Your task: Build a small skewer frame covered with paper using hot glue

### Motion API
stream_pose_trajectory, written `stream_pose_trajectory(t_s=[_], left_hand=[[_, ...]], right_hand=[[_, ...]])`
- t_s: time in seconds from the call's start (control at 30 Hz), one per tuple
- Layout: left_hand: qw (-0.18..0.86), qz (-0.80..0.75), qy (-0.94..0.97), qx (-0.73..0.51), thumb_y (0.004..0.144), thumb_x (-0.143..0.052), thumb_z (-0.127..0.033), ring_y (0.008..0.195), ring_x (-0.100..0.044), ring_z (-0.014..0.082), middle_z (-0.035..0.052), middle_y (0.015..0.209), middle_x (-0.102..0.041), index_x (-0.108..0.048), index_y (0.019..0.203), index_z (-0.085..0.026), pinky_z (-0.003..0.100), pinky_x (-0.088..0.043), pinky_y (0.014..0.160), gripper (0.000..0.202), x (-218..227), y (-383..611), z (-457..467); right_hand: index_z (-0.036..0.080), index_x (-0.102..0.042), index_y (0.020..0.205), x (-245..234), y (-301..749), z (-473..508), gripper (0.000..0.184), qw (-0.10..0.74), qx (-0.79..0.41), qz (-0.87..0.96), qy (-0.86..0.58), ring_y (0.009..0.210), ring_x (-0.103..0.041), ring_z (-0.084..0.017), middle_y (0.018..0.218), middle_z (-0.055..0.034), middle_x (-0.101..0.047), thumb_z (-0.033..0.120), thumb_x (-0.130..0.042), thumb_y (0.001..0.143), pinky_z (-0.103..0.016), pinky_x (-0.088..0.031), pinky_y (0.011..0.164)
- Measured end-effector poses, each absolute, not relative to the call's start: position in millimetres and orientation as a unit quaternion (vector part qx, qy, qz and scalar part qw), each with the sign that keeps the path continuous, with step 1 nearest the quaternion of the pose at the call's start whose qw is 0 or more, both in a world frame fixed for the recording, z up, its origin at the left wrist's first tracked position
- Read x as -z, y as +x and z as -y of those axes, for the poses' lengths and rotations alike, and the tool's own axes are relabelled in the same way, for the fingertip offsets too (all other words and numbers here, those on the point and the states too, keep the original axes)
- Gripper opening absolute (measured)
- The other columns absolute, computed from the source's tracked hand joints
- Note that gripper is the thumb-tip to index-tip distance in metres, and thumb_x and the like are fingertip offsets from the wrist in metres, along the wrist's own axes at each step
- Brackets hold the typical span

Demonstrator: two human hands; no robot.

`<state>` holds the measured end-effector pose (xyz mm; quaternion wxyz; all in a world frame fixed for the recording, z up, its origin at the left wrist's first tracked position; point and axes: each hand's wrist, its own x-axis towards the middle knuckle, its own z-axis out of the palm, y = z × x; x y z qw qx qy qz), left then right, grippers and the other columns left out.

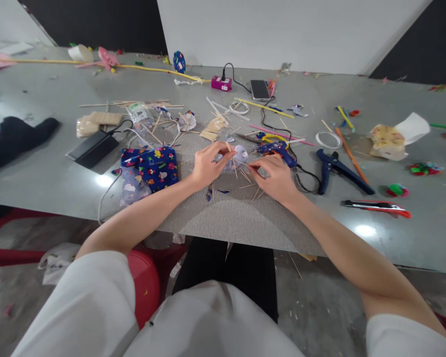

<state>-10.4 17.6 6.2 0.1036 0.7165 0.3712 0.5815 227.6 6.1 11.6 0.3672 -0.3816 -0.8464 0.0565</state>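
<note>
Grey table (193, 218); left grip (210, 164) pinches wooden stick (228, 147), right grip (277, 176) pinches thin stick (241, 162); blue glue gun (274, 147) just beside right grip; purple power block (217, 84) beyond both, markings unreadably small.

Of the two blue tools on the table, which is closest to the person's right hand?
The blue glue gun with the orange trigger, just beyond the right hand; the other, a dark-blue cutter, lies farther to the right.

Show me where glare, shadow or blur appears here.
Head view: white glare spots on the grey table, one below the orange-red utility knife; head view: soft shadow on the table before the person; head view: thin wooden sticks near the fingers look soft.
</note>
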Motion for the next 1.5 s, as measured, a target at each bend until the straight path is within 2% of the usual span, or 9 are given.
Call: stream_pose_trajectory(t_s=[0.47, 0.63, 0.77, 0.87, 0.97, 1.07, 1.23, 1.37, 1.5], left_hand=[[0.104, -0.38, 0.713, -0.58, 0.101, -0.067, -0.044, 0.076, -0.072, 0.0113, 0.0029, 0.087, -0.076, -0.074, 0.095, -0.021, 0.025, -0.06, 0.075, 0.025, -5.2, -10.3, -17.9], [0.11, -0.378, 0.715, -0.578, 0.101, -0.067, -0.044, 0.074, -0.072, 0.0104, 0.0023, 0.086, -0.076, -0.072, 0.094, -0.021, 0.024, -0.059, 0.074, 0.025, -5.3, -10.3, -17.4], [0.123, -0.367, 0.716, -0.581, 0.101, -0.068, -0.04, 0.073, -0.072, 0.0103, 0.002, 0.086, -0.076, -0.072, 0.094, -0.02, 0.023, -0.059, 0.074, 0.021, -7.7, -8.9, -14.6], [0.136, -0.364, 0.713, -0.584, 0.101, -0.068, -0.04, 0.074, -0.072, 0.0104, 0.0022, 0.086, -0.077, -0.072, 0.094, -0.02, 0.023, -0.059, 0.073, 0.022, -9.9, -6.5, -11.9], [0.164, -0.359, 0.698, -0.598, 0.1, -0.07, -0.039, 0.073, -0.071, 0.0093, 0.0017, 0.086, -0.076, -0.071, 0.092, -0.019, 0.021, -0.058, 0.072, 0.021, -11.6, -3.7, -10.0], [0.184, -0.362, 0.684, -0.606, 0.099, -0.07, -0.039, 0.069, -0.07, 0.008, 0.001, 0.084, -0.075, -0.07, 0.09, -0.018, 0.02, -0.057, 0.068, 0.023, -13.0, -1.5, -8.7], [0.197, -0.34, 0.684, -0.614, 0.099, -0.072, -0.038, 0.069, -0.071, 0.0074, 0.0005, 0.083, -0.075, -0.07, 0.091, -0.017, 0.019, -0.057, 0.069, 0.022, -14.0, 1.6, -4.4], [0.186, -0.337, 0.695, -0.607, 0.099, -0.072, -0.037, 0.07, -0.071, 0.0082, 0.0012, 0.084, -0.076, -0.07, 0.09, -0.018, 0.02, -0.058, 0.071, 0.021, -14.0, 3.4, -0.8], [0.169, -0.334, 0.706, -0.601, 0.099, -0.072, -0.035, 0.073, -0.072, 0.0087, 0.0011, 0.084, -0.076, -0.071, 0.092, -0.018, 0.02, -0.058, 0.071, 0.018, -12.8, 3.4, -0.2]], right_hand=[[0.029, -0.069, 0.091, -13.2, 225.7, -3.2, 0.016, 0.356, -0.063, 0.849, -0.385, 0.085, -0.071, -0.025, 0.086, -0.0034, -0.076, 0.035, -0.059, 0.102, -0.046, -0.051, 0.09], [0.027, -0.068, 0.092, -15.5, 227.1, -1.8, 0.017, 0.351, -0.083, 0.851, -0.381, 0.085, -0.071, -0.025, 0.086, -0.0038, -0.075, 0.039, -0.061, 0.101, -0.045, -0.052, 0.089], [0.027, -0.069, 0.091, -20.7, 227.0, -2.1, 0.027, 0.359, -0.167, 0.812, -0.428, 0.083, -0.071, -0.024, 0.088, -0.004, -0.076, 0.049, -0.058, 0.102, -0.041, -0.053, 0.082], [0.026, -0.071, 0.091, -19.3, 225.9, -6.0, 0.039, 0.369, -0.298, 0.757, -0.45, 0.08, -0.07, -0.022, 0.086, -0.0032, -0.076, 0.063, -0.062, 0.097, -0.037, -0.054, 0.075], [0.026, -0.075, 0.09, -13.8, 225.1, -10.6, 0.044, 0.365, -0.431, 0.711, -0.418, 0.074, -0.068, -0.019, 0.085, -0.0024, -0.077, 0.069, -0.066, 0.093, -0.034, -0.053, 0.07], [0.026, -0.077, 0.085, -10.5, 222.6, -10.9, 0.043, 0.366, -0.52, 0.661, -0.399, 0.072, -0.067, -0.018, 0.082, -0.0025, -0.077, 0.068, -0.072, 0.089, -0.033, -0.054, 0.07], [0.025, -0.08, 0.088, -17.3, 212.7, -1.6, 0.038, 0.373, -0.648, 0.54, -0.387, 0.083, -0.073, -0.021, 0.091, -0.005, -0.08, 0.061, -0.084, 0.081, -0.035, -0.058, 0.081], [0.025, -0.082, 0.091, -22.6, 209.0, 3.3, 0.036, 0.377, -0.685, 0.496, -0.378, 0.088, -0.075, -0.023, 0.095, -0.0058, -0.08, 0.057, -0.088, 0.076, -0.04, -0.06, 0.088], [0.026, -0.083, 0.094, -20.9, 210.9, 3.8, 0.035, 0.379, -0.686, 0.487, -0.384, 0.087, -0.075, -0.025, 0.097, -0.0053, -0.081, 0.054, -0.09, 0.074, -0.043, -0.062, 0.087]])
